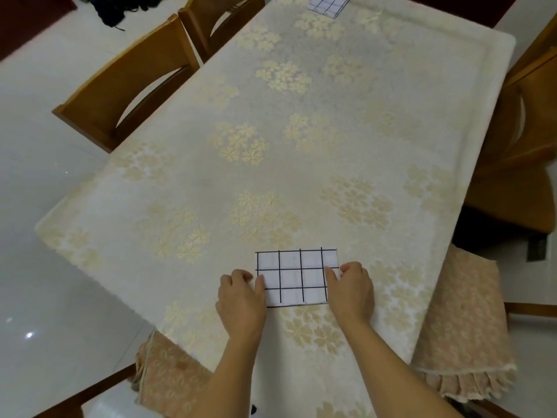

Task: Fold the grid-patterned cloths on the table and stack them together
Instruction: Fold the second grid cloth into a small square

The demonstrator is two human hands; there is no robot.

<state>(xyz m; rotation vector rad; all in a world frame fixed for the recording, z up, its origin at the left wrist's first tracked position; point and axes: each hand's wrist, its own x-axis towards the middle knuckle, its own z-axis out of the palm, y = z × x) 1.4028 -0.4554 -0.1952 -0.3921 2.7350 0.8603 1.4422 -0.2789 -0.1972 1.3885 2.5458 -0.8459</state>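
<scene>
A white cloth with a black grid [297, 277] lies folded into a small rectangle near the table's front edge. My left hand [241, 294] grips its left edge, thumb on top and fingers curled. My right hand [351, 288] pinches its right edge the same way. A second grid-patterned cloth [328, 3] lies at the far end of the table, partly cut off by the top of the view.
The table [301, 131] wears a cream cloth with pale gold flower clusters. Wooden chairs [126, 86] stand along the left side, and another chair [527, 140] on the right. A pink padded seat cover [464, 327] hangs at the near right corner.
</scene>
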